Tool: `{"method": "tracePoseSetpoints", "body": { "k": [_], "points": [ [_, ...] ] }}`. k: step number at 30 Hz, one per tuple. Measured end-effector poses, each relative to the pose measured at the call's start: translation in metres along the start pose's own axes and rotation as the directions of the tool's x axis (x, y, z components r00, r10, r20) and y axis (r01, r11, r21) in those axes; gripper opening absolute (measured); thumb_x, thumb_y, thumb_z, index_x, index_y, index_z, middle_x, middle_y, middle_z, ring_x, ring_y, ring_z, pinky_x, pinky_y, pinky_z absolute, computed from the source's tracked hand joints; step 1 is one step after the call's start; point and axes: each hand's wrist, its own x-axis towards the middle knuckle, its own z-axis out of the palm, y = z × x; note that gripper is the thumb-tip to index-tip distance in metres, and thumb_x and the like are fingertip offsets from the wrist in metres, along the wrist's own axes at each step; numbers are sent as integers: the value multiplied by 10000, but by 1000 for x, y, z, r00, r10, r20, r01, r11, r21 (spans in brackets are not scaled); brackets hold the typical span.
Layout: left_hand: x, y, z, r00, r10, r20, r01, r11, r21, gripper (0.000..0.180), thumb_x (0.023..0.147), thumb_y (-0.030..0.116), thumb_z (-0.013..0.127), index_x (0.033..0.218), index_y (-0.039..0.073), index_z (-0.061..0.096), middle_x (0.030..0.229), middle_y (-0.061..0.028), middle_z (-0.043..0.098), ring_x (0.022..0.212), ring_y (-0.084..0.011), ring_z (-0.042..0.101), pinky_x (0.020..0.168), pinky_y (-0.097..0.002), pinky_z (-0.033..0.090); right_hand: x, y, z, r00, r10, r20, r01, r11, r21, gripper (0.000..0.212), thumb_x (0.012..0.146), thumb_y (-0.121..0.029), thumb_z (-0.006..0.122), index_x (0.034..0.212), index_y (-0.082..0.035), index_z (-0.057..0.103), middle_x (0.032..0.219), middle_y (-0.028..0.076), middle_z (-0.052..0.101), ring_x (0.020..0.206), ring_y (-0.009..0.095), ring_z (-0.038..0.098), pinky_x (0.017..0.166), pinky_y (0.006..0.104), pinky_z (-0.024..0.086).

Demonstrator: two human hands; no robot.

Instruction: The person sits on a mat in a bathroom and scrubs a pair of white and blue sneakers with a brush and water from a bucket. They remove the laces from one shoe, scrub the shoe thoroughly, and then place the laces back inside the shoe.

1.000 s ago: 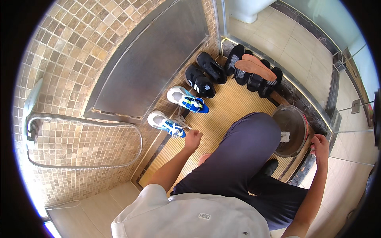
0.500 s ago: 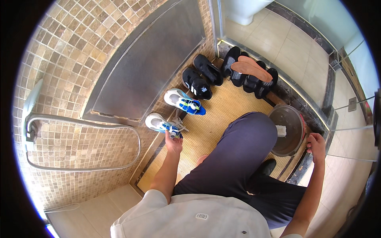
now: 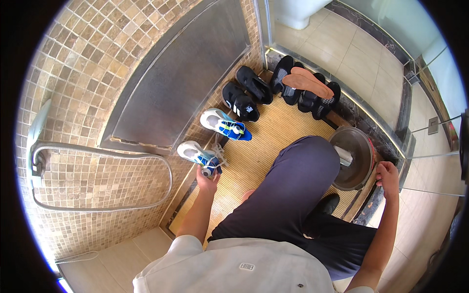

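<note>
My left hand (image 3: 208,181) is closed around the heel end of a white and blue sneaker (image 3: 195,154), whose pale laces hang loose at its side. The matching sneaker (image 3: 226,124) stands just beyond it along the wall. Over on the right, my right hand (image 3: 388,177) hovers by the ledge beside a grey basin (image 3: 370,178), its fingers curled in. Whether those fingers pinch anything is too small to tell. Water and a white block-like object (image 3: 343,155), perhaps a brush, are in the basin.
Black shoes (image 3: 240,101) stand farther along the wall. At the far corner, several black slippers or insoles (image 3: 282,73) lean on the dark stone curb, with brown insoles (image 3: 308,83) on top. A ribbed mat (image 3: 266,127) covers the floor. A shower hose (image 3: 112,155) loops at left.
My left hand has slid slightly left and lower around the sneaker's heel, and the heel has shifted a little. The white object in the basin has turned and drifted. My right hand stays put.
</note>
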Motion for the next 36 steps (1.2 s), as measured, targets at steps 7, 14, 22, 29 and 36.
{"method": "tracePoseSetpoints", "body": {
  "k": [7,14,22,29,36],
  "points": [
    [-54,-49,-1,987,-135,89,31,699,714,617,948,438,638,1326,-34,515,1139,-168,653,917,-291,653,796,-431,559,3,-1,5,1000,12,15,-12,999,-41,265,955,-222,601,1117,-15,634,830,5,619,620,67,544,459,217,444],
    [-13,-2,114,428,182,885,-550,-725,415,179,840,182,619,929,51,702,989,-138,666,978,-332,616,820,-473,480,5,12,1,999,44,10,-43,997,-56,258,972,-226,602,1133,-26,630,850,13,626,622,71,546,467,217,444],
    [87,22,147,982,-107,158,-154,-934,322,473,780,181,803,1241,111,726,1298,-95,697,1201,-299,661,976,-543,457,6,17,6,996,86,-2,-85,990,-116,264,978,-254,605,1130,-41,637,892,29,638,662,89,562,502,240,466],
    [104,12,129,959,-49,279,-165,-897,410,290,927,195,638,1185,116,743,1236,-109,720,1164,-295,677,981,-462,452,10,17,8,994,105,6,-103,980,-169,269,983,-252,590,1121,-25,637,889,32,635,668,95,562,504,248,461],
    [50,43,147,841,-124,526,-335,-884,327,242,898,171,637,1110,113,738,1137,-117,728,1138,-300,663,911,-452,516,8,-2,17,998,63,-9,-64,993,-95,217,957,-203,617,1041,-5,647,814,19,616,631,73,537,479,235,442]
  ]
}}
